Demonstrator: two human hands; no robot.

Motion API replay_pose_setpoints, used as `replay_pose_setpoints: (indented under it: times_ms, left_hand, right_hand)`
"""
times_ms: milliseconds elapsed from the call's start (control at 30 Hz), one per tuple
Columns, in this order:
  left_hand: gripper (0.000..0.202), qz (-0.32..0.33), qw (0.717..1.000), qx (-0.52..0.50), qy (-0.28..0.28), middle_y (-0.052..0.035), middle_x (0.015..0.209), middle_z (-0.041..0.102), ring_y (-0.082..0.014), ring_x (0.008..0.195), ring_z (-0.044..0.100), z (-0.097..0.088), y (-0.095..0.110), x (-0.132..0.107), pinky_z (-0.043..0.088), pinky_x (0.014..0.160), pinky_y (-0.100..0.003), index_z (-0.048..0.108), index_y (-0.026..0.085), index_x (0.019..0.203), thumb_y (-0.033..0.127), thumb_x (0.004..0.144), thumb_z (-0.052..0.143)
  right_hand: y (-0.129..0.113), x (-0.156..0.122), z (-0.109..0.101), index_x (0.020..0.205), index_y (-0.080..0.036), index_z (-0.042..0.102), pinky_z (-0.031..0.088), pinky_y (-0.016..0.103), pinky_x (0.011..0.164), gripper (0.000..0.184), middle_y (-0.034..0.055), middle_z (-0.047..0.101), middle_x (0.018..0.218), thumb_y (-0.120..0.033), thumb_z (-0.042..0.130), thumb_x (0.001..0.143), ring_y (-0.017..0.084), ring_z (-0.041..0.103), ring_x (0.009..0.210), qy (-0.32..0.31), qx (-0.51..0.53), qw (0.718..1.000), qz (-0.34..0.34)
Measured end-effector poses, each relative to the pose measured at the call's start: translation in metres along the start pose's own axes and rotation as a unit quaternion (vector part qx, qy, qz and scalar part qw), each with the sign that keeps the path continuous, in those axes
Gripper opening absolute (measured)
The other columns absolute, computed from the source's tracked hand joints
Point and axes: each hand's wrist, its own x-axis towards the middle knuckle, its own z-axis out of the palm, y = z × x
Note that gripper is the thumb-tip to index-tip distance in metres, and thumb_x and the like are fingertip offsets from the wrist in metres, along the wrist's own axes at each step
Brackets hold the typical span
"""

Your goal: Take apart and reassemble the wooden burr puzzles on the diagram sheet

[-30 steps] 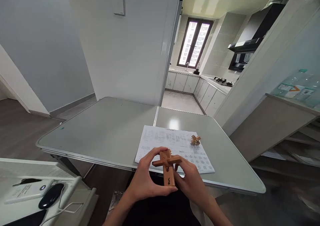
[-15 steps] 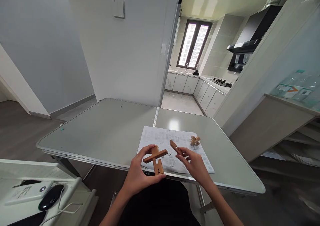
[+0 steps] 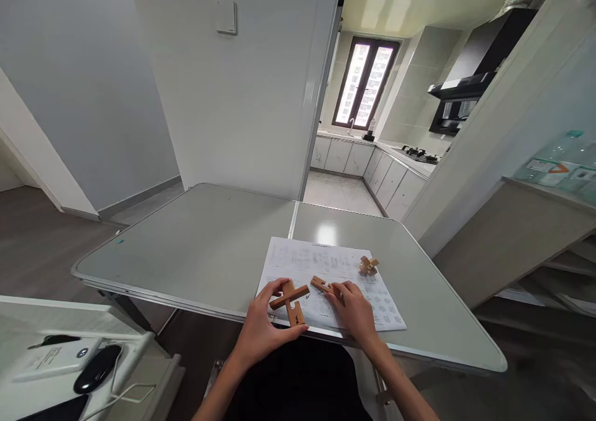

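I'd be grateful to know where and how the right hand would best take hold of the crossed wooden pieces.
Probably by the crossbar's right end, approached from the right: it juts out free, while the left hand spans the marked block end to end.

my printed sheet [image 3: 347,266] is white with rows of grey figures. over its near left, the crossed wooden pieces [image 3: 289,297] i hold are reddish brown, one marked black; over its middle, my notched piece [image 3: 318,282] is brown too. on its right, the wooden star [image 3: 369,266] is paler tan. around it, the surface [image 3: 223,241] is greyish green, edged silver.
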Motion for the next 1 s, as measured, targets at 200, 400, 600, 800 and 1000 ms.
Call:
replay_pose_setpoints:
  times_ms: [200,400,600,800,1000]
  left_hand:
    - [0.080,-0.006,1.000,0.006,-0.015,-0.0088,0.141,0.065,-0.0312,0.120,0.066,0.009,-0.008,0.003,0.055,0.104,-0.048,0.056,0.029,0.139,0.035,0.068,0.093]
    - [0.079,0.013,0.999,0.003,-0.038,-0.0070,0.138,0.066,-0.0296,0.121,0.066,0.017,-0.008,0.008,0.055,0.107,-0.046,0.057,0.028,0.137,0.037,0.067,0.093]
    - [0.079,0.033,0.997,-0.016,-0.075,-0.0064,0.135,0.068,-0.0304,0.123,0.066,0.023,-0.004,0.012,0.054,0.109,-0.046,0.058,0.028,0.136,0.038,0.066,0.093]
    - [0.079,0.033,0.991,-0.034,-0.122,-0.0070,0.133,0.068,-0.0319,0.123,0.066,0.025,0.000,0.007,0.054,0.108,-0.047,0.059,0.028,0.134,0.040,0.065,0.094]
    - [0.082,0.051,0.989,-0.014,-0.137,-0.0082,0.134,0.064,-0.0333,0.125,0.063,0.026,-0.004,0.019,0.053,0.108,-0.050,0.059,0.028,0.133,0.042,0.062,0.096]
  right_hand:
    - [-0.001,-0.007,0.006,0.116,-0.026,0.074,0.058,0.043,0.081,0.026,0.0114,0.069,0.113,-0.041,0.056,0.103,0.033,0.065,0.108,0.041,0.021,0.999,-0.008]
    - [-0.031,-0.008,-0.038,0.142,-0.030,0.057,0.056,0.044,0.101,0.037,0.0105,0.065,0.132,-0.036,0.054,0.106,0.028,0.065,0.119,-0.013,0.213,0.966,-0.148]
    - [-0.053,-0.005,-0.057,0.124,-0.028,0.066,0.058,0.040,0.088,0.020,0.0070,0.075,0.116,-0.029,0.054,0.107,0.026,0.071,0.106,-0.060,0.186,0.957,-0.216]
    - [-0.052,-0.006,-0.049,0.114,-0.026,0.067,0.057,0.037,0.083,0.016,0.0058,0.078,0.107,-0.025,0.053,0.107,0.025,0.074,0.096,-0.038,0.158,0.969,-0.185]
    - [-0.054,-0.001,-0.044,0.109,-0.026,0.067,0.055,0.034,0.076,0.016,0.0041,0.080,0.106,-0.025,0.052,0.107,0.025,0.077,0.092,-0.004,0.130,0.980,-0.151]
